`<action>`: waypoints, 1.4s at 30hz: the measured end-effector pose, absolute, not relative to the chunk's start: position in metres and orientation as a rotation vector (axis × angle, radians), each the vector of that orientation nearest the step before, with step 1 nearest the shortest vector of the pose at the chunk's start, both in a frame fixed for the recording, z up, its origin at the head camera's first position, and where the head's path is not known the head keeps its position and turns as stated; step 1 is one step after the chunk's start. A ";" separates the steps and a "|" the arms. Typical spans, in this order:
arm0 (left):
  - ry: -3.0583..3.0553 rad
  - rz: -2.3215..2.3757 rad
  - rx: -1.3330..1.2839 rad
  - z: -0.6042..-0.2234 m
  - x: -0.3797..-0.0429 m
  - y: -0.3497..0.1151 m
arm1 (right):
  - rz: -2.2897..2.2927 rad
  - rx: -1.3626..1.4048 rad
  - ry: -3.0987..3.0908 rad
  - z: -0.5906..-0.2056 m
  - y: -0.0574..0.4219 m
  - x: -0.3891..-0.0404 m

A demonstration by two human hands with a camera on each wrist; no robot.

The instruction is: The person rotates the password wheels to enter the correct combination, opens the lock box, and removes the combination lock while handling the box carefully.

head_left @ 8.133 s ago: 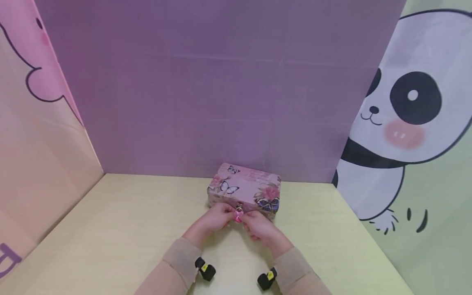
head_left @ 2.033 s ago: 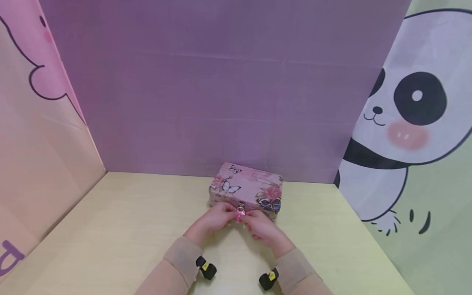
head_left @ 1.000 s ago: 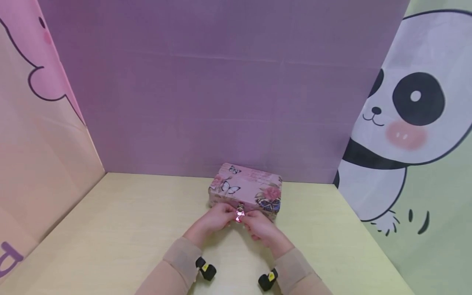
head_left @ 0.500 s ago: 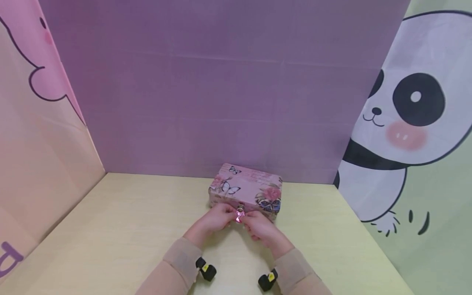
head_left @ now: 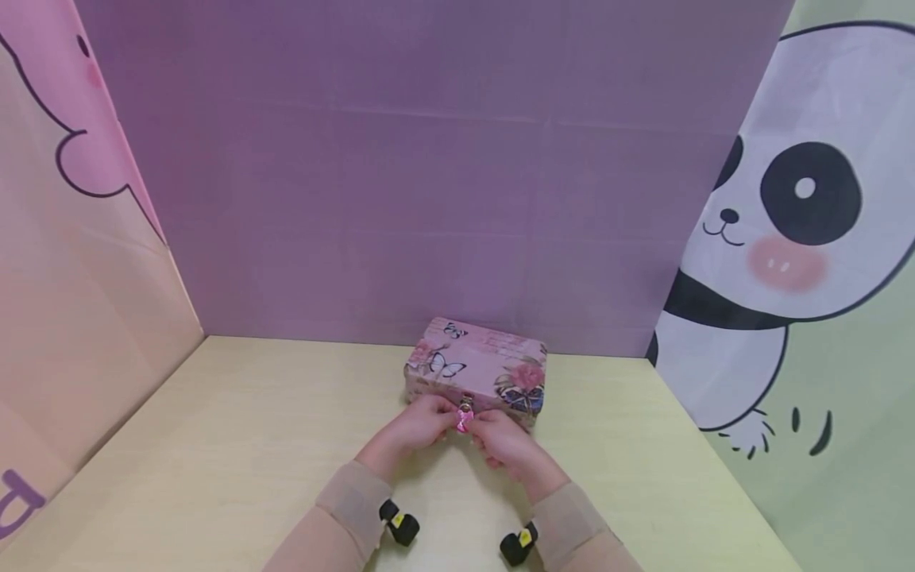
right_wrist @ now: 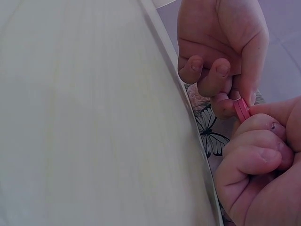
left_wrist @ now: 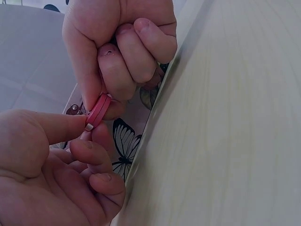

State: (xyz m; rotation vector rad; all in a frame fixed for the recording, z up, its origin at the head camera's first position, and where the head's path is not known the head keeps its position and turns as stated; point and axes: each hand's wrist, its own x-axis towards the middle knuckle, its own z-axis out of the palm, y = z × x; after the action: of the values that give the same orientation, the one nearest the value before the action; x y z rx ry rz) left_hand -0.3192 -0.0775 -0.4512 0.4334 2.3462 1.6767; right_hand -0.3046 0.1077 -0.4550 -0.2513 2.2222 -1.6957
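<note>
In the head view a pink tin box (head_left: 480, 356), printed with flowers and butterflies, stands at the back of the table with its lid down. A small pink padlock (head_left: 465, 421) hangs at the metal clasp (head_left: 467, 401) on its front. My left hand (head_left: 423, 421) pinches the padlock from the left with thumb and fingers. From the other side my right hand (head_left: 503, 438) pinches it too. The left wrist view shows the padlock (left_wrist: 98, 112) edge-on between both thumbs, a small pale part at one end. Fingers hide most of its faces and the clasp there.
A pale wooden table (head_left: 236, 445) lies under the arms. A purple backdrop (head_left: 443, 175) rises just behind the box. Printed side panels with a panda (head_left: 779, 238) on the right bound the space. Black wrist cameras (head_left: 400, 524) are strapped to both forearms.
Both hands stay at the padlock in almost the same pose throughout. Only the glint on the padlock varies between frames, and the head view shifts slightly. The box has not visibly moved.
</note>
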 end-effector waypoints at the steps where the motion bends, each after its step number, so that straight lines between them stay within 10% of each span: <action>1: 2.346 1.675 0.431 -0.451 -0.319 -0.078 | -1.692 -0.247 2.224 -0.456 0.108 -0.305; 42: 2.349 1.658 0.399 -0.452 -0.321 -0.079 | -1.564 -0.247 2.295 -0.437 0.132 -0.307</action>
State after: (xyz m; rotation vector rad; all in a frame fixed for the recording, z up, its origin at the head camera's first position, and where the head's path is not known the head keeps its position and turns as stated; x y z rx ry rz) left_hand -0.3206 -0.0790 -0.4519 0.3986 2.3492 1.6575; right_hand -0.3068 0.1325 -0.4373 -0.2467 2.2953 -1.5640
